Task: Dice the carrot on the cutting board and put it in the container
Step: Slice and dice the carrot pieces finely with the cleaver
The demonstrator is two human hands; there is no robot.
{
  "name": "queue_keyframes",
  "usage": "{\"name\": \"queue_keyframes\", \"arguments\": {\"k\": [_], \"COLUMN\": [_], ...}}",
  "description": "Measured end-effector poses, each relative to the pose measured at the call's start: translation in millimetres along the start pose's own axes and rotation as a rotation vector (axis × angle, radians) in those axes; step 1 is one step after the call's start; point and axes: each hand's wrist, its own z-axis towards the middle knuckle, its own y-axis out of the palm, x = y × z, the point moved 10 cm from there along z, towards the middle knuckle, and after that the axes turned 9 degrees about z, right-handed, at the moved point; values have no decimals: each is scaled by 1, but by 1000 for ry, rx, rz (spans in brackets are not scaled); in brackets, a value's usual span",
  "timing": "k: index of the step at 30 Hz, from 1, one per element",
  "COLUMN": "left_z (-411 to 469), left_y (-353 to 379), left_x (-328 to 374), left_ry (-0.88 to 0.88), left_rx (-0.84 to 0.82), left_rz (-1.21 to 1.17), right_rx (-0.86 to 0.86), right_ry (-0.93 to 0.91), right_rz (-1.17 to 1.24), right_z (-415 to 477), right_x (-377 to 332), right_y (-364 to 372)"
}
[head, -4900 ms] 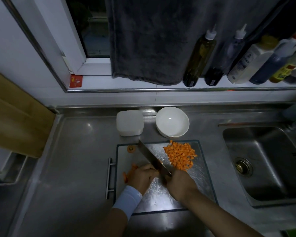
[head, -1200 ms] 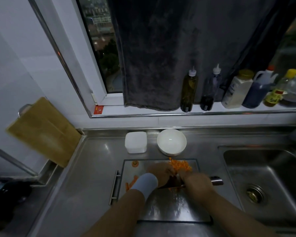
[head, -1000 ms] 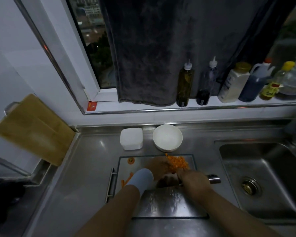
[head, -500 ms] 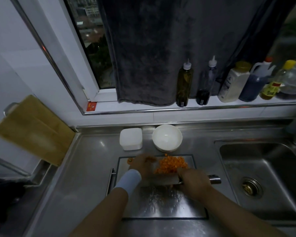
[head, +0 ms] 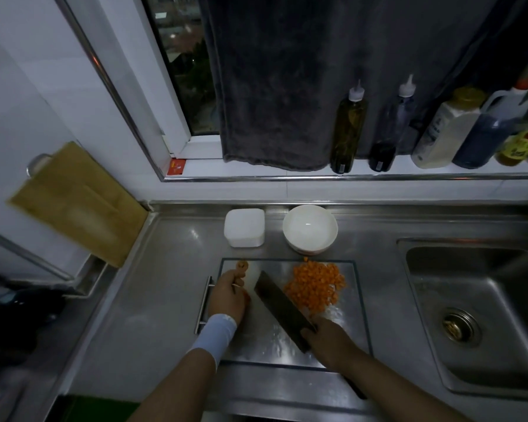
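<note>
Both curled — left grip (head: 229,295), right grip (head: 329,342)

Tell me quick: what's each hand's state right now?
Left hand: fingers curled over leftover carrot on the cutting board; cannot tell whether its grip has closed.
Right hand: closed, holding the knife.

The diced carrot (head: 314,287) is bright orange. The cutting board (head: 269,339) looks clear and silvery, with a thin dark line along its edge. My cleaver (head: 282,306) has a dark, almost black blade. The container (head: 244,227) and the bowl (head: 310,229) are both plain white. The wristband (head: 215,333) on my left wrist is pale blue. The bench (head: 165,284) is grey steel with a soft shine. The towel (head: 275,80) is dark grey, the wooden board (head: 77,202) yellow-brown, the sticker (head: 177,169) red.
</note>
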Motion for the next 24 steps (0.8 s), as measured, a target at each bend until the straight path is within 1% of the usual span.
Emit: {"name": "queue_keyframes", "arguments": {"k": [4, 7, 11, 15, 17, 19, 24], "left_z": [-6, -3, 4, 15, 22, 30, 47], "left_y": [-18, -18, -3, 19, 30, 38, 52], "left_x": [-13, -26, -20, -3, -3, -8, -23], "left_ry": [-41, -44, 91, 278, 318, 335, 319], "left_rx": [54, 17, -96, -156, -204, -238, -346], "left_rz": [142, 261, 451, 635, 705, 731, 648], "right_rx": [156, 199, 207, 219, 217, 217, 241], "right_ry": [10, -7, -22, 25, 51, 78, 122], "right_rz": [-29, -15, 2, 1, -13, -40, -53], "right_z": [7, 14, 24, 33, 36, 38, 35], "right_x": [-3, -15, -28, -31, -33, -34, -36], "right_y": [-21, -26, -14, -2, 0, 1, 4]}}
